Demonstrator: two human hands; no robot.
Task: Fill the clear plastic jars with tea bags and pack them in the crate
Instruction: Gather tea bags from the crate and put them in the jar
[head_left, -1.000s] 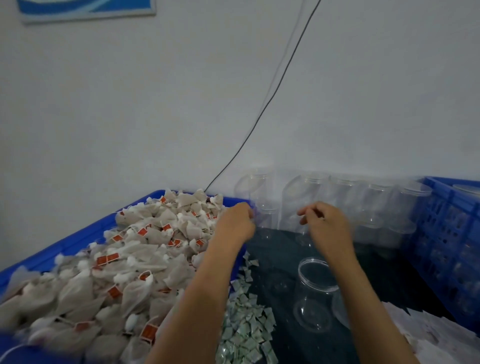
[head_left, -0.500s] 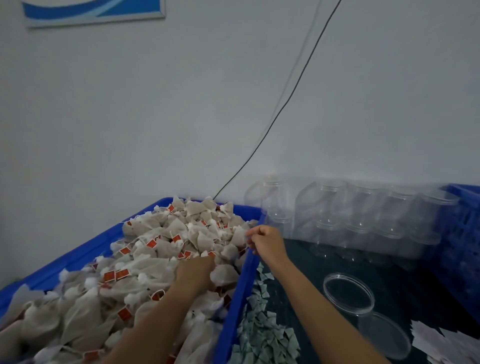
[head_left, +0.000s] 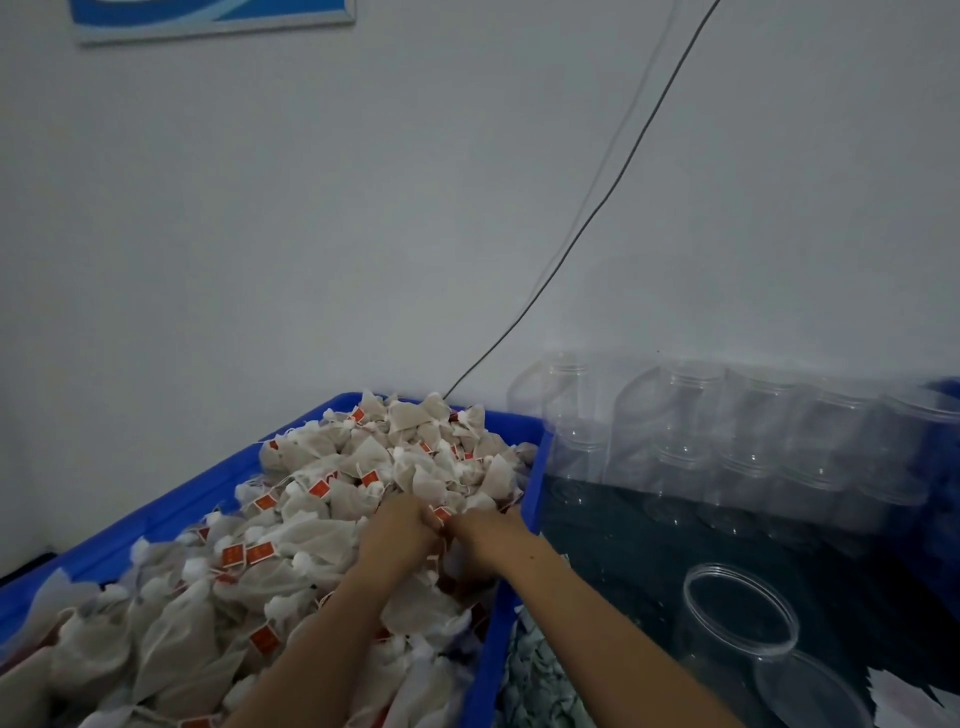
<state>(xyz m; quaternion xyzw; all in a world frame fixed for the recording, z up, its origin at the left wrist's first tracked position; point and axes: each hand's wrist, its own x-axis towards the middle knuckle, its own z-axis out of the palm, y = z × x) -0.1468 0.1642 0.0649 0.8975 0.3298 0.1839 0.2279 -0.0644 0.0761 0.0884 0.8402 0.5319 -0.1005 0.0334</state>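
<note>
A big blue crate (head_left: 530, 499) on the left is heaped with white tea bags (head_left: 332, 499) that carry red tags. Both my hands are sunk into the heap near its right wall. My left hand (head_left: 397, 527) and my right hand (head_left: 485, 530) lie side by side, fingers curled down into the tea bags and gathering them; the fingertips are hidden. An open clear plastic jar (head_left: 737, 618) stands on the dark table at lower right, with a clear lid (head_left: 810, 691) beside it. Rows of empty clear jars (head_left: 727, 441) stand stacked against the wall.
Another blue crate (head_left: 945, 395) shows at the far right edge. Small pale paper packets (head_left: 540, 686) lie heaped between the tea bag crate and the open jar. White papers (head_left: 914, 701) lie at the bottom right corner. A black cable (head_left: 613, 197) runs down the wall.
My hands left the stacked jars and moved left into the tea bag crate. The left hand went in first; the right one followed over the crate wall and now sits beside it.
</note>
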